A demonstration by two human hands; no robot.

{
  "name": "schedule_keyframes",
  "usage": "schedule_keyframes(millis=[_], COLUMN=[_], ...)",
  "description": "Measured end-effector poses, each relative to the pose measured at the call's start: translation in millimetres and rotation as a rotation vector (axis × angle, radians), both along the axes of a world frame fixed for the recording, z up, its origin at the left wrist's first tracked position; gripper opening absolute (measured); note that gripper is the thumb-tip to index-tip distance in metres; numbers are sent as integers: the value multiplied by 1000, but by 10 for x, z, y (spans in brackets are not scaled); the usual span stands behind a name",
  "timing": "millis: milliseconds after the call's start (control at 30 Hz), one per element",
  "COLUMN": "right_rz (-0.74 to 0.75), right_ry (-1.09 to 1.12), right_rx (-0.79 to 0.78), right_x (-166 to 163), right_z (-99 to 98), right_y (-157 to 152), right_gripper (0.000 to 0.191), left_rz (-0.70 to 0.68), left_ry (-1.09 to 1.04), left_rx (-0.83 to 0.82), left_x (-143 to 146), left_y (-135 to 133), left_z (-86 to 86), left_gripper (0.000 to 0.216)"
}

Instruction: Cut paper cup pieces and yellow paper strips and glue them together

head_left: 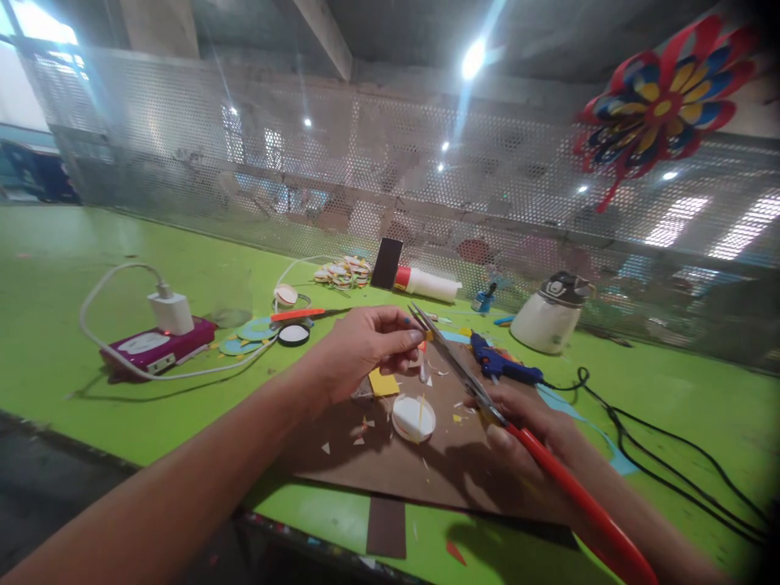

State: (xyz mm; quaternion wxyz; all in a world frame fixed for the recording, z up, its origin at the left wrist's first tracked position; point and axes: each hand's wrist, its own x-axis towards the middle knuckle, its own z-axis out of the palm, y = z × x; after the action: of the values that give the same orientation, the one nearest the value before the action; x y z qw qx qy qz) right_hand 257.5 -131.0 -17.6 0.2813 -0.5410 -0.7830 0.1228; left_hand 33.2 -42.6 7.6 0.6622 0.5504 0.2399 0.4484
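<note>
My left hand (390,337) is closed in a pinch, with a small yellow-orange piece (428,335) showing at its fingertips. Scissors (466,374) with long red handles are gripped in my right hand (524,422). Their blades point up and left, slightly apart, with the tips right beside my left fingertips. Below both hands, a round white disc (413,418) with a thin yellow strip across it lies on a brown board (378,467). A yellow square (383,383) and small paper scraps are scattered on the board.
A blue glue gun (503,361) with a black cable lies at right, near a white and black pot-like container (548,313). At left stand a purple power strip (158,349) and white charger (171,313). A phone (387,264) leans at the back, before a mesh screen.
</note>
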Motion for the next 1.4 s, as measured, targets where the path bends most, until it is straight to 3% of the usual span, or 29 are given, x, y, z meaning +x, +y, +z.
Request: schedule_keyframes(millis=[1033, 1400], right_rz=[51, -75], right_ry=[-69, 52], right_rx=[-42, -89], right_x=[-6, -51], right_z=[72, 33], right_y=[-29, -33], right_gripper=[31, 35], left_rz=[11, -40], left_ry=[57, 40], left_rx=[7, -20], left_x=[-15, -18], left_y=[-1, -15], left_z=[12, 42], left_gripper=[11, 11])
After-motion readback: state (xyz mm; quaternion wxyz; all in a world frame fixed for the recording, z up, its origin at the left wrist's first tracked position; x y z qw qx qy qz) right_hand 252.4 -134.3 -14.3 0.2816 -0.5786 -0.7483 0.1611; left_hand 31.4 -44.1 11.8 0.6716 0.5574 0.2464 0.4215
